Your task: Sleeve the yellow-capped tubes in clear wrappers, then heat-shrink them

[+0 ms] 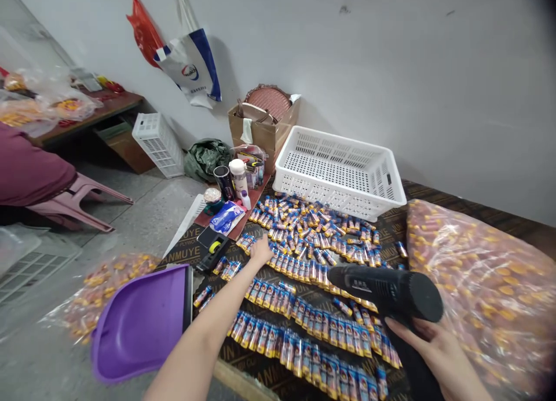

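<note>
My right hand (438,346) is closed round the handle of a black pistol-shaped hair dryer (382,288), whose barrel points left over the table. My left hand (260,251) reaches to the middle of the table, low over small printed tubes (299,268) with blue and yellow ends. Its fingers look spread, though their tips are hard to make out against the tubes. Several rows of these tubes stand side by side nearer to me. Farther back, a looser heap of tubes (304,221) lies in front of a white plastic crate (339,201).
A clear bag of yellow-and-pink pieces (486,285) lies on the right. A tape dispenser (212,251), a blue packet (228,217) and a white bottle (238,178) are at the left edge. A purple dustpan (143,325) stands beside the table; a person (35,169) sits far left.
</note>
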Demonstrator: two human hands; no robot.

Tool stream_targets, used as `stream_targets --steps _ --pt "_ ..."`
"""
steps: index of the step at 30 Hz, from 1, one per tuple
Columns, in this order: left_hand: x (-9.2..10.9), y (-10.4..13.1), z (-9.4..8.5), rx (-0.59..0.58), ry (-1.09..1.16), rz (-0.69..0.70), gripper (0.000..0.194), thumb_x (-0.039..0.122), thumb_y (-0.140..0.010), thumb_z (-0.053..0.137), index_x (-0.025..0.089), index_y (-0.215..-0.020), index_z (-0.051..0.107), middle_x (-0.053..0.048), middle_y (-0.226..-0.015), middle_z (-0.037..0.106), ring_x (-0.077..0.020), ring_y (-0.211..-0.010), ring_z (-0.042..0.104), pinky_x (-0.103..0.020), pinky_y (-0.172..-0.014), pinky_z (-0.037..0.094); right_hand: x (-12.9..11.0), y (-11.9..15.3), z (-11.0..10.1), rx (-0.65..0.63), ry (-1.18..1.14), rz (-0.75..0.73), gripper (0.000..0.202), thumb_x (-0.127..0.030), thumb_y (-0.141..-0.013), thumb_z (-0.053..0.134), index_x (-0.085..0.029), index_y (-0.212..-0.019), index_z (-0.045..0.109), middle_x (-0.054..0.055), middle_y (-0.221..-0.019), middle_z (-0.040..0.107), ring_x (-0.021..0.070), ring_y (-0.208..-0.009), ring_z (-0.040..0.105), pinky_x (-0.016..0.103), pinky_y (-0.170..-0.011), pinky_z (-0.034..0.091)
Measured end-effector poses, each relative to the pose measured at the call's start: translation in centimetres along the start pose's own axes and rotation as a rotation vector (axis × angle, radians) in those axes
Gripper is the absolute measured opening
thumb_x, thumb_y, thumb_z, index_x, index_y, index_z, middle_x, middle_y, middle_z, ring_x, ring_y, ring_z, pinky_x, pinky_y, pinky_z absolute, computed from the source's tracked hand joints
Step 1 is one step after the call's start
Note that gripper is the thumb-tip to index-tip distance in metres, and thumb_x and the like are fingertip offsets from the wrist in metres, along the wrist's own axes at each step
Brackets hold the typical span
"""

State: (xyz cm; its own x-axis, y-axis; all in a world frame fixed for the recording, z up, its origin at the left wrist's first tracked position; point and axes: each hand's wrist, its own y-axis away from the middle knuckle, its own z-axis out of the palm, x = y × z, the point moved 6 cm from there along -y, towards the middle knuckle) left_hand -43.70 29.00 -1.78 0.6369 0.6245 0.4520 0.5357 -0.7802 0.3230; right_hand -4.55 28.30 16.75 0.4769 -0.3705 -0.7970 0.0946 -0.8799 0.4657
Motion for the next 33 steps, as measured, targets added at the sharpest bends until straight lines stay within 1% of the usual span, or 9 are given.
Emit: stream_targets --steps 2,4,7,10,14,18,22,28,33 --pt "0.7 -1.6 -1.6 0.041 0.067 0.014 0.061 0.029 -0.068 0.065 0.014 -0.123 0.044 -0.019 -0.102 0.062 -0.0328 -0.098 0.059 -0.041 -0.081 0.043 -1.4 -0.3 1.9 -0.041 -0.011 -0.034 0.044 -0.045 -0.055 0.077 -0.014 -0.087 0.074 0.011 -0.099 0.072 0.0333 -0.096 0.065 0.036 -0.080 0.055" --pt "1.1 -3.1 -3.8 0.115 0.137 0.038 0.069 0.037 -0.071 0.064 0.014 -0.130 0.038 -0.022 -0.121 0.054 -0.0350 -0.115 0.049 -0.045 -0.089 0.039 -2.9 -0.9 4.4 -0.089 -0.028 -0.077 0.042 -0.044 -0.055 0.077 -0.013 -0.084 0.074 0.012 -0.094 0.073 0.0325 -0.090 0.067 0.037 -0.077 0.055" --pt "0.4 -4.3 -7.7 0.227 0.241 0.083 0.062 0.041 -0.077 0.057 0.016 -0.131 0.040 -0.019 -0.133 0.045 -0.0322 -0.124 0.041 -0.044 -0.097 0.035 -4.9 -2.1 8.6 -0.177 -0.067 -0.136 0.038 -0.043 -0.056 0.077 -0.012 -0.080 0.074 0.012 -0.090 0.073 0.0307 -0.084 0.068 0.036 -0.072 0.055" --pt "-2.4 -3.3 -11.1 0.305 0.338 0.114 0.044 0.034 -0.079 0.055 0.014 -0.118 0.052 -0.014 -0.122 0.057 -0.0254 -0.114 0.051 -0.037 -0.096 0.038 -6.7 -3.2 12.7 -0.273 -0.094 -0.179 0.039 -0.042 -0.057 0.077 -0.012 -0.082 0.074 0.013 -0.091 0.073 0.0292 -0.084 0.067 0.035 -0.071 0.054" --pt "-9.1 1.1 -13.3 0.391 0.441 0.058 0.033 0.033 -0.077 0.055 0.015 -0.105 0.060 -0.011 -0.108 0.064 -0.0237 -0.102 0.058 -0.037 -0.092 0.042 -8.8 -4.2 16.9 -0.380 -0.090 -0.239 0.043 -0.040 -0.056 0.078 -0.012 -0.088 0.073 0.012 -0.090 0.073 0.0288 -0.084 0.067 0.037 -0.074 0.052" --pt "-15.8 6.4 -12.8 0.420 0.546 -0.049 0.032 0.037 -0.072 0.056 0.016 -0.095 0.063 -0.010 -0.099 0.067 -0.0227 -0.093 0.062 -0.036 -0.086 0.046 -9.7 -5.4 20.0 -0.420 -0.098 -0.259 0.043 -0.038 -0.052 0.080 -0.012 -0.085 0.073 0.011 -0.086 0.074 0.0276 -0.080 0.067 0.037 -0.074 0.051" --pt "-20.2 10.6 -11.3 0.436 0.626 -0.172 0.039 0.044 -0.067 0.058 0.014 -0.092 0.063 -0.012 -0.094 0.069 -0.0247 -0.088 0.064 -0.038 -0.082 0.049 -10.3 -6.6 22.7 -0.443 -0.139 -0.320 0.041 -0.040 -0.053 0.080 -0.014 -0.085 0.072 0.010 -0.088 0.073 0.0268 -0.085 0.066 0.036 -0.078 0.050" --pt "-22.3 14.3 -8.9 0.435 0.718 -0.286 0.041 0.047 -0.061 0.059 0.015 -0.085 0.064 -0.012 -0.089 0.070 -0.0250 -0.084 0.066 -0.038 -0.080 0.051 -10.7 -7.6 24.8 -0.479 -0.112 -0.347 0.046 -0.044 -0.050 0.080 -0.012 -0.082 0.072 0.012 -0.089 0.073 0.0289 -0.087 0.066 0.039 -0.081 0.049" --pt "-22.1 14.5 -7.2 0.410 0.755 -0.291 0.041 0.046 -0.060 0.059 0.014 -0.085 0.064 -0.012 -0.090 0.070 -0.0247 -0.083 0.066 -0.038 -0.080 0.051 -11.2 -7.3 22.7 -0.502 -0.060 -0.373 0.044 -0.040 -0.055 0.079 -0.012 -0.088 0.071 0.010 -0.093 0.073 0.0286 -0.092 0.064 0.038 -0.085 0.047"
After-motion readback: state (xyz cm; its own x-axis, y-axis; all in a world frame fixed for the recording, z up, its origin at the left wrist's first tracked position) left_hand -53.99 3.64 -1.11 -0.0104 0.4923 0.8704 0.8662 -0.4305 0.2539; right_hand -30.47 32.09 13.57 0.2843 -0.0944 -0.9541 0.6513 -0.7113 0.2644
